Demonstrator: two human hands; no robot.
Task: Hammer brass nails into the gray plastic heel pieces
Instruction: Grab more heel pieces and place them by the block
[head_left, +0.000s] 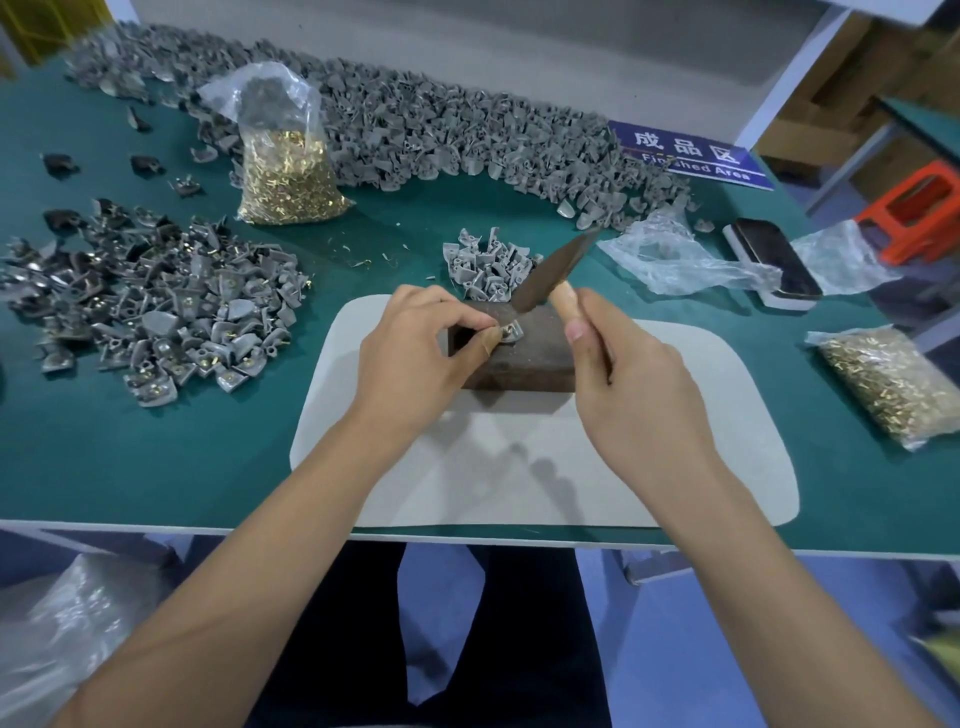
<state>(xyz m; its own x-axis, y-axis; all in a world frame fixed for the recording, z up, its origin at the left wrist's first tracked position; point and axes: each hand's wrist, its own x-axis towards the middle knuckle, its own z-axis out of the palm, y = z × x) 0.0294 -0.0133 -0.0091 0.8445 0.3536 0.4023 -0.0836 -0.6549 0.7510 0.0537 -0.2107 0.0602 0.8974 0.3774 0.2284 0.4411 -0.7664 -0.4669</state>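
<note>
A gray heel piece (511, 331) with a brass nail in it lies on top of a dark block (524, 358), which stands on a pale mat (545, 467). My left hand (421, 348) pinches the heel piece between thumb and fingertips. My right hand (623, 374) grips the wooden handle of a hammer (553, 270), whose dark head hangs tilted just above the piece. A small heap of bare heel pieces (488, 262) sits right behind the block.
Nailed heel pieces (156, 306) are heaped at the left. A long bank of gray pieces (441, 140) runs along the back. Bags of brass nails stand at back left (288, 176) and right (888, 384). A phone (774, 262), crumpled plastic (670, 260) and a blue sign (685, 156) lie at right.
</note>
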